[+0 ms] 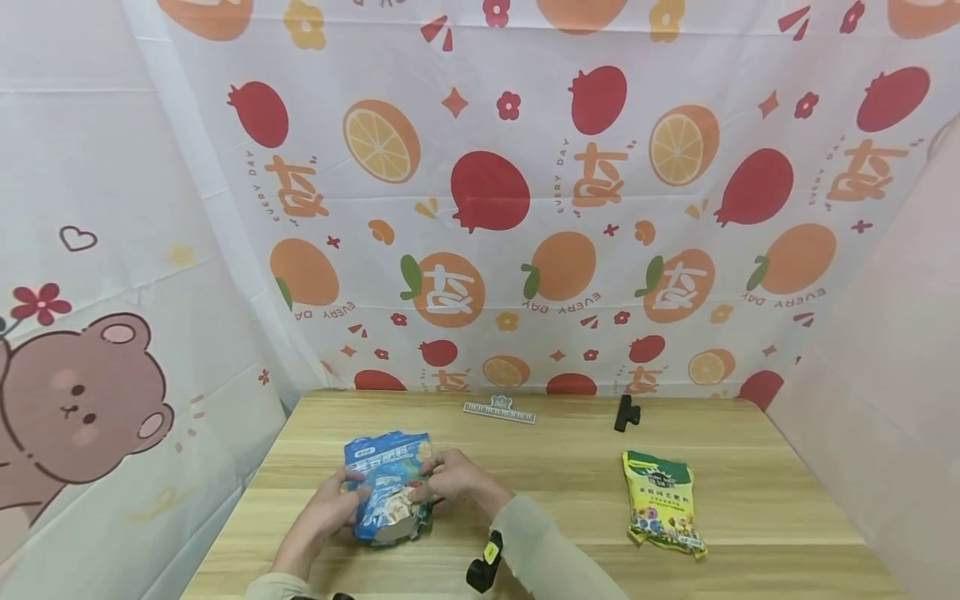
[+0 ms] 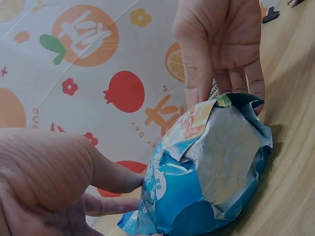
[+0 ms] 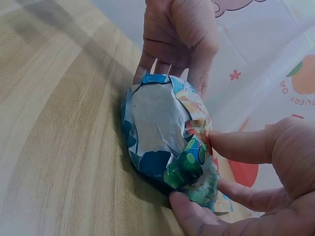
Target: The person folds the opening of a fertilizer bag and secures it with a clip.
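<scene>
A blue printed foil pouch (image 1: 390, 475) lies on the left part of the table, its gusseted silver-and-blue bottom facing the person. My left hand (image 1: 330, 508) grips its left side, thumb on the front and fingers around the edge. On the opposite side my right hand (image 1: 456, 477) holds the pouch, thumb on the printed face. In the left wrist view the crumpled bottom (image 2: 229, 157) shows between both hands. The right wrist view shows the pouch's green-printed corner (image 3: 189, 167) beside the right thumb and fingers.
A yellow-and-green packet (image 1: 662, 504) lies on the wooden table (image 1: 555, 500) to the right. Toward the back are a white clip with a piano-key pattern (image 1: 500, 408) and a black clip (image 1: 626, 412). A fruit-print curtain (image 1: 495, 275) hangs behind the table.
</scene>
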